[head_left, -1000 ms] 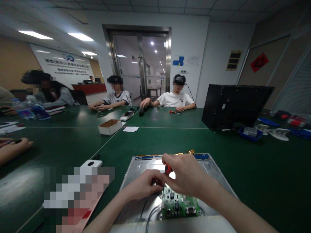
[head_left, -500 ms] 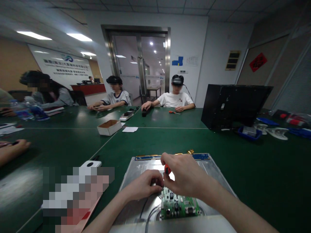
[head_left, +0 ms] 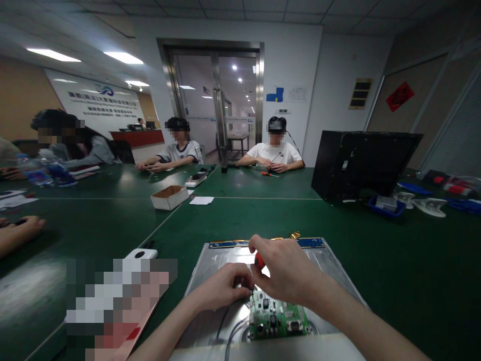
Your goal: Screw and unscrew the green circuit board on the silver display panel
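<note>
1. The right hand grips a red-and-black handle above the metal panel.
2. The left hand pinches close to the upper left corner of the green circuit board, which lies on the panel.
3. An open box sits on the green tabletop, left of the white paper.
4. A black monitor stands at the right.

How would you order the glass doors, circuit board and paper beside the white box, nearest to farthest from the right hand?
1. Circuit board, beside the right hand.
2. Paper, ahead, left.
3. Glass doors, beyond the table.
</note>
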Demonstrator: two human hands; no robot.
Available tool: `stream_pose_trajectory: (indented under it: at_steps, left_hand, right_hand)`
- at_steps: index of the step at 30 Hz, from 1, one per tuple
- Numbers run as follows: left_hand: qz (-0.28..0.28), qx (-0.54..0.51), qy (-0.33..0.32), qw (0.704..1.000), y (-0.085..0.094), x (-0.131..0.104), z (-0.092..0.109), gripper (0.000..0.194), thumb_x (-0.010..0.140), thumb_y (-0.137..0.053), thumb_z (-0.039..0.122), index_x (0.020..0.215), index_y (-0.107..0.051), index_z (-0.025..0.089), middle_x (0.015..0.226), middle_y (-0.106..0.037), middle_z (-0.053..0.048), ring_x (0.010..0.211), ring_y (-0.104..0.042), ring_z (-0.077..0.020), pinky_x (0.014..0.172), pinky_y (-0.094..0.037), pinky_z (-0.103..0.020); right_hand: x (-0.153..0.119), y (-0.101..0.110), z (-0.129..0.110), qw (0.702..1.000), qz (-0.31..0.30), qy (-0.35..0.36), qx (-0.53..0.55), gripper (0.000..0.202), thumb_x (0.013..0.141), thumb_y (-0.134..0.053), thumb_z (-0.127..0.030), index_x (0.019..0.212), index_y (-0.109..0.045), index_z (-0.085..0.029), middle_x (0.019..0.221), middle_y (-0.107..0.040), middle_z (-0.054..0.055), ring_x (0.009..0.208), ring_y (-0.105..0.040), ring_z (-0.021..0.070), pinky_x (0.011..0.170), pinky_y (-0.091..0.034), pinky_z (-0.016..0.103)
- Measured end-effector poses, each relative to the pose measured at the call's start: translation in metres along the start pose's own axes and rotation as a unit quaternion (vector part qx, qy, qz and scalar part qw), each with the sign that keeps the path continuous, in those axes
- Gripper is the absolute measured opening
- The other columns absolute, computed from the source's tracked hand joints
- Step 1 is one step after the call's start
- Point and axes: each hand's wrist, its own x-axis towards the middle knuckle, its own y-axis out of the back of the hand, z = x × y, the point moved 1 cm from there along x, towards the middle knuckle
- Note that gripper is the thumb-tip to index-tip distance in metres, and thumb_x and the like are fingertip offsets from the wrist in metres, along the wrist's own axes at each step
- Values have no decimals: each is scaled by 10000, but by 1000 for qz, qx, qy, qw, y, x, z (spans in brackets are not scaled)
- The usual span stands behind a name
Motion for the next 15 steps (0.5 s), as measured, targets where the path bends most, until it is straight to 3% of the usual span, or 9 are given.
stream_pose_trajectory:
  at_steps: [3,9,15]
  left_hand:
    - [-3,-1,-8,1000,0,0,2,121,759,-598,172,868,-650,165,834,-659,-5,780,-569,-182,713,-454,-258]
    - [0,-9,-21,1000,1,0,5,138,723,-584,107,835,-633,171,839,-651,0,798,-580,-185,746,-445,-267]
    - [0,-16,-9,1000,-1,0,-2,136,728,-589,131,858,-618,161,824,-642,-5,751,-583,-177,668,-446,-248]
  right_hand:
    - [0,0,-1,1000,0,8,17,278,763,-548,-255,1028,-498,-185,780,-692,27,641,-602,180,524,-240,282]
    - [1,0,1,1000,4,6,12,225,876,-530,-417,931,-534,-199,801,-699,31,669,-619,185,539,-244,280]
    - [0,0,2,1000,10,-2,12,166,853,-497,-266,1002,-521,-194,782,-683,24,629,-591,160,529,-251,272]
